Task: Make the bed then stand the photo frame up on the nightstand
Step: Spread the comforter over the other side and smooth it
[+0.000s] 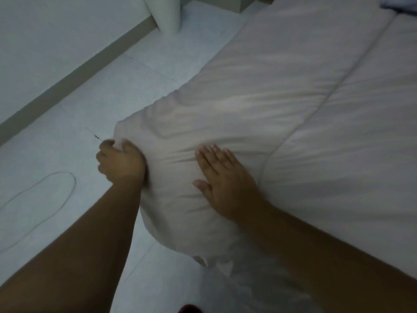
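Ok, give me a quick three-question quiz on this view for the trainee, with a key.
1. True or false: the right hand lies flat on the duvet.
2. What does the left hand grip? A) the duvet's corner B) a pillow C) a photo frame
3. Fill in: a thin cable loops on the ____.
Key: 1 true; 2 A; 3 floor.

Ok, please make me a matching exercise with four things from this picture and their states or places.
Things: 1 left hand; 2 right hand; 3 thin cable; 4 white cylinder.
States: A flat on the duvet; B looped on the floor; C standing by the wall; D gripping the duvet corner.
Pairs: 1-D; 2-A; 3-B; 4-C.
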